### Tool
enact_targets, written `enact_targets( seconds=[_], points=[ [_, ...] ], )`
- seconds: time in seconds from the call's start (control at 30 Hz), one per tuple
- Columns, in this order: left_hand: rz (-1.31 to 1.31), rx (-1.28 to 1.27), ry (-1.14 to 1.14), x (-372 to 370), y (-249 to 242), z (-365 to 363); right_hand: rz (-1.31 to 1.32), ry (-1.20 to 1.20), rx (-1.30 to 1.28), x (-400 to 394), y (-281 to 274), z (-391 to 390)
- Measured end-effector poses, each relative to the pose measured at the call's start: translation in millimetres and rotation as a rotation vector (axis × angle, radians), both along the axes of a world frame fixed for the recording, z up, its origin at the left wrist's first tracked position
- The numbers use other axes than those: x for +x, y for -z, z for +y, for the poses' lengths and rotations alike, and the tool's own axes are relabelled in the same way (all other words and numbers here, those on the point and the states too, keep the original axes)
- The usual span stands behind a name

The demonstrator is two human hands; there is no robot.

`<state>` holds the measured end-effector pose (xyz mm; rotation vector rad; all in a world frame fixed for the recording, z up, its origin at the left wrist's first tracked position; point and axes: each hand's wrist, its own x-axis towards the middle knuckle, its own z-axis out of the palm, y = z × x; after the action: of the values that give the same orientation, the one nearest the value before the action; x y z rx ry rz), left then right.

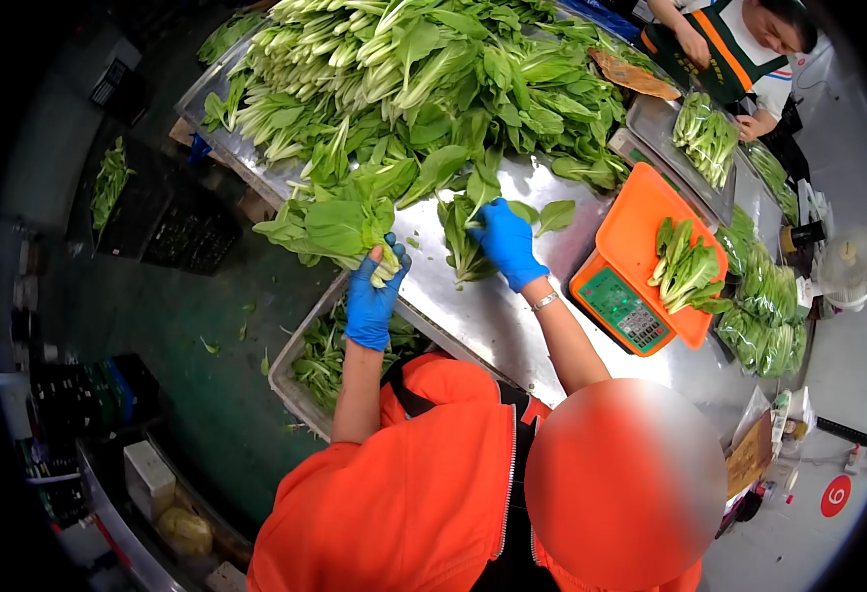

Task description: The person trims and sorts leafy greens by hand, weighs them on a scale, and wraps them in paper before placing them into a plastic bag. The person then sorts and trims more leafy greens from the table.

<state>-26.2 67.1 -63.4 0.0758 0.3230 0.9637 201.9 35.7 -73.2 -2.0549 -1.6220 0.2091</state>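
My left hand (369, 301), in a blue glove, is closed around the pale stem ends of a bunch of leafy greens (330, 225), held near the table's front edge with the leaves pointing left. To its right, my right hand (508, 242), also gloved in blue, is closed on some greens (463, 237) at the metal table (542, 331). Its fingertips are partly hidden among the leaves. Beyond both hands rises a large heap of greens (394, 74). Right of my right hand stands an orange scale (623, 212) with a small bunch of greens (685, 266) on its pan.
Below the table's front edge, a crate (284, 367) holds loose leaves. Bagged greens (767, 306) lie right of the scale. Across the table, a co-worker (715, 54) stands near a tray (655, 123) with packed greens (705, 138). A black crate (172, 222) stands at left.
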Motion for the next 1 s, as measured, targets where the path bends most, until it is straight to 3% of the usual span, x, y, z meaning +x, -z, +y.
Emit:
enact_targets(
  seconds=[0.13, 0.2, 0.4, 0.5, 0.53, 0.6, 0.67, 0.77, 0.87, 1.0],
  points=[
    [0.025, -0.005, -0.026, 4, -9, -3, 0.315, 0.28, 0.445, 27, -14, -4],
    [0.091, 0.005, -0.04, 5, -10, -5, 0.896, 0.361, 0.416, 40, -33, -18],
    [0.036, 0.008, 0.016, 9, -12, -8, 1.121, 0.427, 0.327, 63, -5, -23],
    [0.071, 0.001, 0.0, 8, -11, -10, 0.729, 0.521, 0.435, 70, 12, -19],
    [0.069, 0.002, 0.0, 7, -9, -9, 0.727, 0.52, 0.436, 79, 20, -14],
    [0.085, 0.028, 0.013, 3, 1, -6, 0.452, 0.43, 0.463, 90, 21, -4],
    [0.047, 0.011, 0.037, 2, 6, -6, 0.492, 0.34, 0.207, 93, 9, 9],
    [0.1, 0.02, 0.029, 6, -4, -12, -0.033, -0.009, 0.235, 92, 9, 42],
    [0.163, 0.04, 0.036, 7, -2, -14, -0.278, -0.135, 0.059, 88, 19, 65],
    [0.172, 0.066, 0.022, 8, -12, -17, -0.193, -0.137, 0.092, 91, 39, 68]
  ],
)
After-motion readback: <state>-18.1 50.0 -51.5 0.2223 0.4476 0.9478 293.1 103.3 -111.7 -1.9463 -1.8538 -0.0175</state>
